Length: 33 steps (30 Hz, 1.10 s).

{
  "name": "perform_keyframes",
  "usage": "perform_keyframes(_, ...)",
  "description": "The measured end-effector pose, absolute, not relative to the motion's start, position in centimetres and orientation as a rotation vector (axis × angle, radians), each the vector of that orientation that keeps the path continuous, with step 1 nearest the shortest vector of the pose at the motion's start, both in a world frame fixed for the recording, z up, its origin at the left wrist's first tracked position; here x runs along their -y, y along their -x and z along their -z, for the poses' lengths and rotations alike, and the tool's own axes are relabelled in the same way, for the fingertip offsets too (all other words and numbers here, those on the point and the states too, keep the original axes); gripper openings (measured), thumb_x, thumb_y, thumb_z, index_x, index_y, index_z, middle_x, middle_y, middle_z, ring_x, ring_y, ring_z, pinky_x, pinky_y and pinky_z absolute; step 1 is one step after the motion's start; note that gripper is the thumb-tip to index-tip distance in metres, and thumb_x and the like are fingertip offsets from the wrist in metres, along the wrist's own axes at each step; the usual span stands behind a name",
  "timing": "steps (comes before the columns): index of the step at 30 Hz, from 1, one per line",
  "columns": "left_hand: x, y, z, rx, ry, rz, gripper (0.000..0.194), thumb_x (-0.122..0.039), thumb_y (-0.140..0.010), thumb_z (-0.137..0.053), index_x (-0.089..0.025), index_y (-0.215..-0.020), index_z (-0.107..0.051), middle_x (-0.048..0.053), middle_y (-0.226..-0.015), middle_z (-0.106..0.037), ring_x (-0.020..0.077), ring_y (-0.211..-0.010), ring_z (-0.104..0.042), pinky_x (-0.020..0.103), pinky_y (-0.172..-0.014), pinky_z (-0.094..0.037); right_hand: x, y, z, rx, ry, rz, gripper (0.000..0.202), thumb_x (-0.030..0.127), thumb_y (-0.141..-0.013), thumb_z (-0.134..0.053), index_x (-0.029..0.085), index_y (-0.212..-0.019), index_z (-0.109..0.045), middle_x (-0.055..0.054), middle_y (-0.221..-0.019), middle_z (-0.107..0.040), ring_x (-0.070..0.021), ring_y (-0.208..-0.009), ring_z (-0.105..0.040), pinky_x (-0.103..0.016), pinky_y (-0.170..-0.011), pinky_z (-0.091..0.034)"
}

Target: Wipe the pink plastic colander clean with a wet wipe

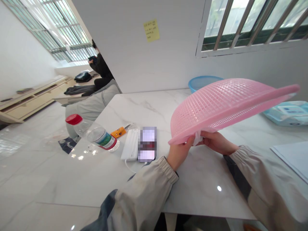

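A pink perforated plastic basket is held tilted above the white marbled table, its outer side toward the back wall. My left hand grips the basket's near rim at its lower left, with part of the fingers hidden beneath the rim. Beside it, my right hand is closed on a crumpled white tissue or cloth pressed against the same rim.
Left of my hands lie a phone, a white power bank, an orange packet and a red-capped bottle. A blue basket stands behind; a wipes pack and paper lie right. A person sits far left.
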State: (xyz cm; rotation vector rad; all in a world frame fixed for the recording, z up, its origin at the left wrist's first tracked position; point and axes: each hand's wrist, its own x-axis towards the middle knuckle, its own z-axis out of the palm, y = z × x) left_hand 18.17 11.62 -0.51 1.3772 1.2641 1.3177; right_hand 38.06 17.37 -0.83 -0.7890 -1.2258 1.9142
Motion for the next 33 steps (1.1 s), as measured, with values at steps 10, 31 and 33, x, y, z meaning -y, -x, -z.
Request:
perform_keyframes(10,-11.95,-18.09,0.79,-1.133,-1.316,-1.349,0.044,-0.042,-0.1,-0.08,-0.022,-0.138,-0.079,0.016,-0.15,-0.078,0.0331,-0.145,-0.071,0.056,-0.132,-0.049,-17.42,-38.21,1.35,1.185,0.781,-1.91,0.034,0.046,-0.097,-0.088,0.023,-0.122,-0.089,-0.011,-0.125,-0.086,-0.0291,-0.113,-0.083,-0.045,-0.099,-0.072)
perform_keyframes(31,-12.24,-18.27,0.93,-1.171,-1.246,-1.393,0.034,-0.042,-0.091,-0.084,-0.017,-0.113,-0.083,0.017,-0.123,-0.086,0.032,-0.115,-0.08,0.051,-0.106,-0.065,-17.57,-37.61,1.75,1.17,0.84,-1.843,0.037,0.056,-0.08,-0.101,0.026,-0.1,-0.092,-0.008,-0.103,-0.087,-0.0301,-0.096,-0.085,-0.047,-0.093,-0.073)
perform_keyframes(33,-12.25,-18.25,1.16,-1.151,-1.248,-1.428,0.038,-0.041,-0.092,-0.085,-0.018,-0.122,-0.083,0.017,-0.134,-0.084,0.0334,-0.128,-0.078,0.055,-0.118,-0.06,-17.62,-37.73,1.84,1.162,0.867,-1.831,0.037,0.056,-0.079,-0.101,0.027,-0.101,-0.092,-0.008,-0.107,-0.087,-0.0309,-0.101,-0.085,-0.048,-0.096,-0.072)
